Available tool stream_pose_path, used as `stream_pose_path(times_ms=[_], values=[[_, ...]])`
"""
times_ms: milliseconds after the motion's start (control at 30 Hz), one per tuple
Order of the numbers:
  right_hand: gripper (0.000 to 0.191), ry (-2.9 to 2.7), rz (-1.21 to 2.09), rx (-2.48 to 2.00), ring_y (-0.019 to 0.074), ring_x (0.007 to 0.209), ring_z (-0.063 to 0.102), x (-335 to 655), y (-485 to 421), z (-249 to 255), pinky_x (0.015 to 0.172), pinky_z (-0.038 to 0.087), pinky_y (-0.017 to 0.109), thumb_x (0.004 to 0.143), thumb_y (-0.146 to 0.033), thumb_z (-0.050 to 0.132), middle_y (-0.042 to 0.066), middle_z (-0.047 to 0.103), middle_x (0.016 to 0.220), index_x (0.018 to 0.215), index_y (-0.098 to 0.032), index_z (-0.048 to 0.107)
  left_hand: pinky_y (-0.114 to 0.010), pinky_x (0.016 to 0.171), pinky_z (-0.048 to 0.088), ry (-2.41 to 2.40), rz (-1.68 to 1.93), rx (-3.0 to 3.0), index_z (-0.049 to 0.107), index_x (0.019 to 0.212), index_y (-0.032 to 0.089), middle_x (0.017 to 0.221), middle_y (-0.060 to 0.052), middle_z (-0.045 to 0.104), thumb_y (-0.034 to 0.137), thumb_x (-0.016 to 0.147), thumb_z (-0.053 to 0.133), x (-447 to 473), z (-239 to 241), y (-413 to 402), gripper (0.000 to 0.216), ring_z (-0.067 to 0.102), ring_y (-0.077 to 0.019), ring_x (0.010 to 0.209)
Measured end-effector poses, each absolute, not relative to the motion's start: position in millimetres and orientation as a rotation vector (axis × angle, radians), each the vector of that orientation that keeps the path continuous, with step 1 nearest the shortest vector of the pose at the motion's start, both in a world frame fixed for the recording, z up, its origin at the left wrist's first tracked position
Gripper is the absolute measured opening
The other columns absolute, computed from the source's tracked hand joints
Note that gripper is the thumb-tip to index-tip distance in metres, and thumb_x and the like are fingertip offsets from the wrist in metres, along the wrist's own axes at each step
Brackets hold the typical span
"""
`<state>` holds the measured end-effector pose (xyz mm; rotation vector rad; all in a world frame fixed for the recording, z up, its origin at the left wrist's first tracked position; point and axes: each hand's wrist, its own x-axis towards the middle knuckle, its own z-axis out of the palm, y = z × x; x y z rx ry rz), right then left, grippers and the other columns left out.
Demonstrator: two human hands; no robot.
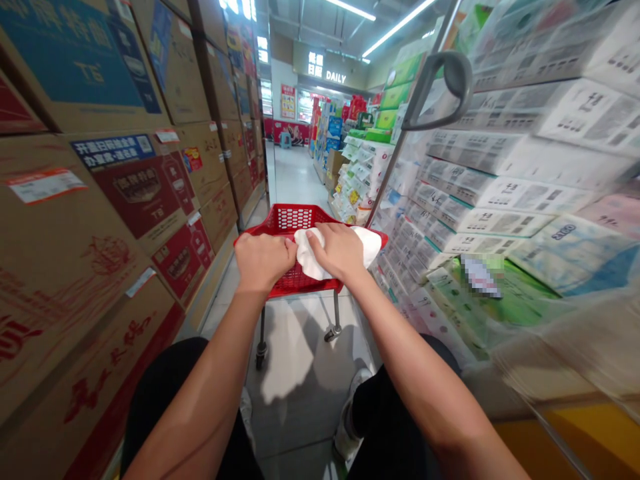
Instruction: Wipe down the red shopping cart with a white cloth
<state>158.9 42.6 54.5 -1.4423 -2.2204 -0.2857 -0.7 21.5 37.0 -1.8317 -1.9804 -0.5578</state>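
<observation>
The left hand (264, 261) has its grip closed around the near rim of the red perforated plastic trolley basket (287, 217). Just beside it on that rim, the right hand (341, 251) grips a crumpled white cloth (371, 244).

Fisted left grip (263, 260), curled right grip (339, 251)

I count two hands, my left hand (264, 261) and my right hand (337, 252), one cloth (369, 244), one red basket (290, 217) and two wheels (261, 356).

Overhead sign (327, 70): "DAILY". Blue carton (90, 67), top L: "TG". Other txt unreadable.
</observation>
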Motion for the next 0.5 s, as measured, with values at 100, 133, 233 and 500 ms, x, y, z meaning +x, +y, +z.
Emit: stream_pose_path(times_ms=[100, 133, 233, 500], values=[[0.061, -2.265, -0.285, -1.370, 0.0244, 0.114, 0.059, 129, 36, 59, 0.102, 0.035, 0.035, 0.104, -0.054, 0.018, 0.011, 0.070, 0.116, 0.115, -0.020, 0.067, -0.041, 0.077, 0.033, -1.952, -0.514, -1.917, 0.078, 0.088, 0.014, 0.081, -0.018, 0.073, 0.037, 0.093, 0.026, -3, 40, 19, 0.057, 0.068, -0.0299, 0.080], [0.062, -2.286, -0.274, -1.365, 0.0237, 0.112, 0.060, 123, 36, 61, 0.101, 0.036, 0.035, 0.105, -0.053, 0.016, 0.010, 0.070, 0.114, 0.112, -0.020, 0.068, -0.040, 0.076, 0.033, -1.944, -0.500, -1.940, 0.078, 0.087, 0.015, 0.081, -0.017, 0.073, 0.037, 0.092, 0.028, -5, 41, 19, 0.055, 0.068, -0.0296, 0.080], [0.066, -2.364, -0.212, -1.372, 0.0236, 0.109, 0.062, 120, 42, 66, 0.098, 0.039, 0.035, 0.104, -0.057, 0.014, 0.009, 0.072, 0.112, 0.111, -0.021, 0.068, -0.039, 0.074, 0.032, -1.949, -0.481, -1.957, 0.078, 0.088, 0.017, 0.082, -0.016, 0.074, 0.039, 0.091, 0.031, -9, 43, 17, 0.052, 0.068, -0.0296, 0.080], [0.088, -2.343, 0.176, -1.750, 0.0328, 0.121, 0.059, 186, 87, 80, 0.095, 0.043, 0.041, 0.095, -0.073, 0.002, 0.016, 0.063, 0.133, 0.129, -0.019, 0.062, -0.041, 0.076, 0.034, -1.969, -0.510, -1.822, 0.078, 0.092, 0.008, 0.084, -0.021, 0.073, 0.036, 0.093, 0.021, -7, 38, 11, 0.063, 0.068, -0.0309, 0.080]])
